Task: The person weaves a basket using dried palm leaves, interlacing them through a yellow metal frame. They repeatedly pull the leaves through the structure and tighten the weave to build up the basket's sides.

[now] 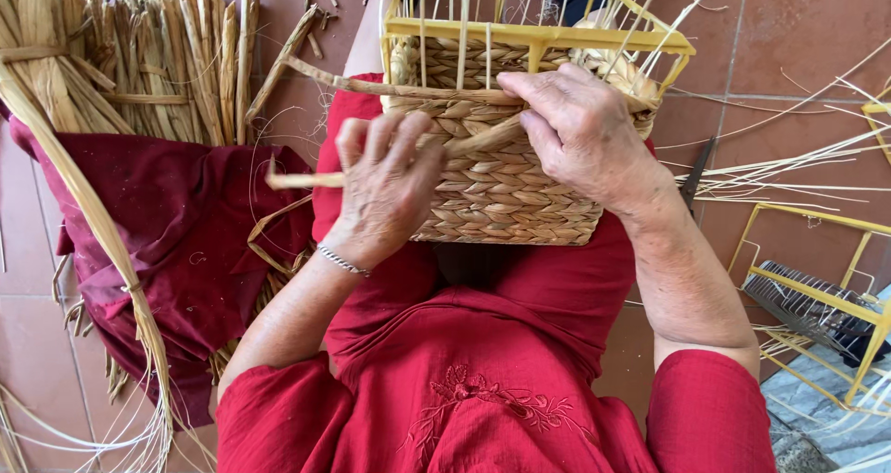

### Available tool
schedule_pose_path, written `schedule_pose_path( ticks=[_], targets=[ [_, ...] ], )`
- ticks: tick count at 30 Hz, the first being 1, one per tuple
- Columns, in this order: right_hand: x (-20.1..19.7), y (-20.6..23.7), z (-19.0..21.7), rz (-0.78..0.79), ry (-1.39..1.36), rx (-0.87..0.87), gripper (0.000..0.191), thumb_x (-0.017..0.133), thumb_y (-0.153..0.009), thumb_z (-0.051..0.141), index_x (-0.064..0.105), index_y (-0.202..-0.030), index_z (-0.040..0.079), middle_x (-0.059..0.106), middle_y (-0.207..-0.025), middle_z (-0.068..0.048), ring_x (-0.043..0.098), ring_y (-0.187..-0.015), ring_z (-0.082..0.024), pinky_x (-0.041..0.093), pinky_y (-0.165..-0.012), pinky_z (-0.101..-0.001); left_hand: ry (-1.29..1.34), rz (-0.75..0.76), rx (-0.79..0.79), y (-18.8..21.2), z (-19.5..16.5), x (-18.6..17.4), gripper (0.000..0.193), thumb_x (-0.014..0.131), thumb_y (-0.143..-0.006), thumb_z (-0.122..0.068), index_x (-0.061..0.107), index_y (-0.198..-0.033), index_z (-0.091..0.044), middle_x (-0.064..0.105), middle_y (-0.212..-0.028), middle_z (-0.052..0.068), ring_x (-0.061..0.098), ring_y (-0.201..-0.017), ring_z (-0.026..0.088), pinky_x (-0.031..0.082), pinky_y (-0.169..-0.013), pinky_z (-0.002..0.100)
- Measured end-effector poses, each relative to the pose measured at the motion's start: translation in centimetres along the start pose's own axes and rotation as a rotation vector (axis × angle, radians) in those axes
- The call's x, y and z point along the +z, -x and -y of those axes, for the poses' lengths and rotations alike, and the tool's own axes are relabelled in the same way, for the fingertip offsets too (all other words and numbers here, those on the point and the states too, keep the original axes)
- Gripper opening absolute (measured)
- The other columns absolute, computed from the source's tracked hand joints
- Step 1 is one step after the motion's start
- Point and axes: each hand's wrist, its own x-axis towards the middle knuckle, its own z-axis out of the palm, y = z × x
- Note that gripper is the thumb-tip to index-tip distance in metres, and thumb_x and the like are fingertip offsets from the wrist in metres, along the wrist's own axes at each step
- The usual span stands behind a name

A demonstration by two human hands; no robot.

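From my remote seat I see no packages, labels, signs or screens anywhere in this view.

Bright even daylight — soft shadows, sharp focus
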Motion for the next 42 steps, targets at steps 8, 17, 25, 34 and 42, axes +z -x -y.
schedule_pose_path(
  ticks=[8,17,25,34,42],
  targets=[
    [0.9,-0.6,-0.2,-0.050,-0.030,0.021,0.019,0.074,-0.098,-0.001,0.066,-0.114,0.002,0.069,-0.098,-0.013,0.069,-0.091,-0.030,0.055,-0.082,-0.0423,0.060,-0.261,0.088,-2.0,-0.5,1.1,0.025,0.071,-0.096,-0.009,0.069,-0.121,-0.008,0.057,-0.128,0.008,0.053,-0.121,0.026,0.041,-0.103,0.045],
    [1.1,0.4,-0.7,-0.083,-0.209,0.144,0.018,0.069,-0.102,-0.006,0.062,-0.116,0.003,0.069,-0.099,-0.011,0.071,-0.091,-0.025,0.058,-0.077,-0.0353,0.297,-0.089,-0.081,-7.1,0.9,6.4,0.014,0.073,-0.094,-0.013,0.063,-0.100,-0.006,0.063,-0.094,0.012,0.062,-0.091,0.030,0.048,-0.078,0.046],
    [3.1,-0.5,-0.5,-0.228,-0.071,0.038,0.016,0.077,-0.099,0.000,0.072,-0.113,0.006,0.073,-0.103,-0.008,0.073,-0.096,-0.021,0.061,-0.081,-0.0320,0.462,-0.125,0.077,-2.5,-2.2,3.7,0.023,0.074,-0.093,-0.001,0.067,-0.114,-0.001,0.069,-0.114,0.012,0.068,-0.106,0.027,0.057,-0.094,0.039],
    [2.5,-0.9,-0.8,-0.075,-0.002,-0.019,0.007,0.080,-0.094,0.010,0.076,-0.098,0.005,0.075,-0.090,-0.007,0.069,-0.080,-0.019,0.057,-0.071,-0.0351,-0.019,-0.159,-0.050,-1.7,3.9,2.3,0.026,0.080,-0.088,-0.021,0.066,-0.109,-0.014,0.052,-0.133,0.011,0.049,-0.122,0.029,0.041,-0.100,0.046],
    [7.1,-0.3,-2.1,-0.347,0.229,0.082,0.026,0.082,-0.097,0.012,0.073,-0.111,-0.008,0.073,-0.092,-0.014,0.068,-0.075,-0.019,0.057,-0.059,-0.0299,0.048,-0.058,-0.067,0.9,2.6,1.2,0.028,0.079,-0.097,-0.022,0.072,-0.122,-0.012,0.051,-0.131,0.007,0.048,-0.124,0.026,0.036,-0.106,0.046]
  ],
)
